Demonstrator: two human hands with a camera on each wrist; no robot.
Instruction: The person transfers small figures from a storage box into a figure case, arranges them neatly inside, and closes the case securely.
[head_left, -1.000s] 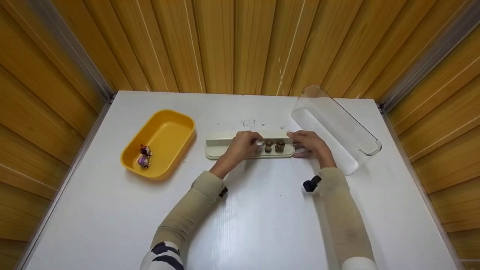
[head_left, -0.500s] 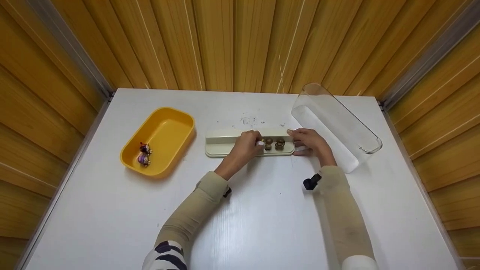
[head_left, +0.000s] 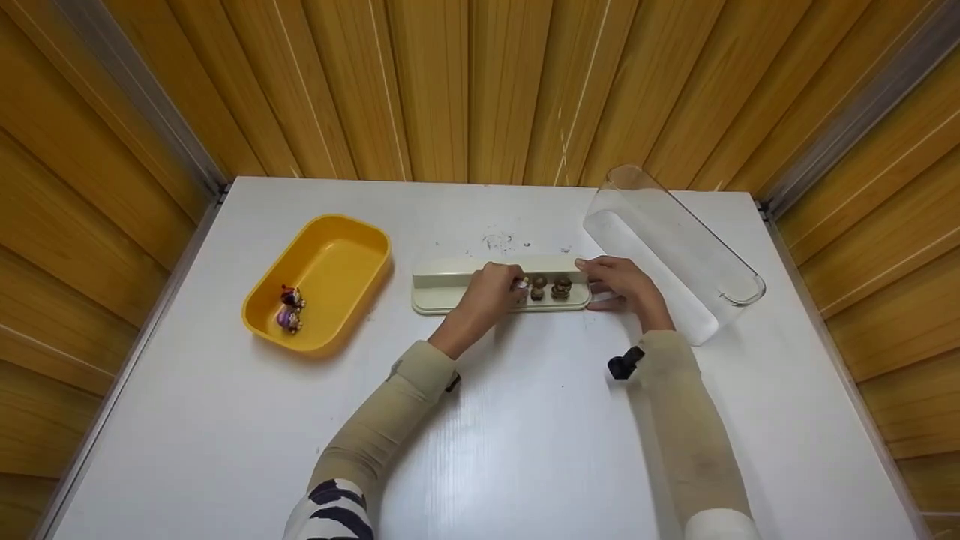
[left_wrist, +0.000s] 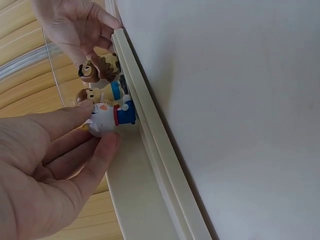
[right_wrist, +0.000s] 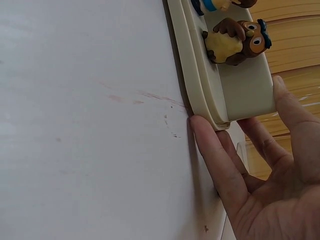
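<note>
In total there are five small figures [head_left: 561,288]. Three of them are at one cream stand [head_left: 446,298]: one owl [right_wrist: 230,44], one brown-haired figure [left_wrist: 106,93] and one white-headed figure [left_wrist: 103,120]. The other two figures [head_left: 290,319] are inside one yellow tray [head_left: 341,281]. There is one left hand [head_left: 484,296] and one right hand [head_left: 624,282], which makes two hands, and the beige sleeves [head_left: 679,420] are also two. The black devices [head_left: 624,364] are two as well, one by each sleeve. Furthermore I count one clear cover [head_left: 671,232], one white table [head_left: 517,450], three wooden walls [head_left: 435,90] and two grey metal posts [head_left: 135,86], one in each corner where these walls meet
</note>
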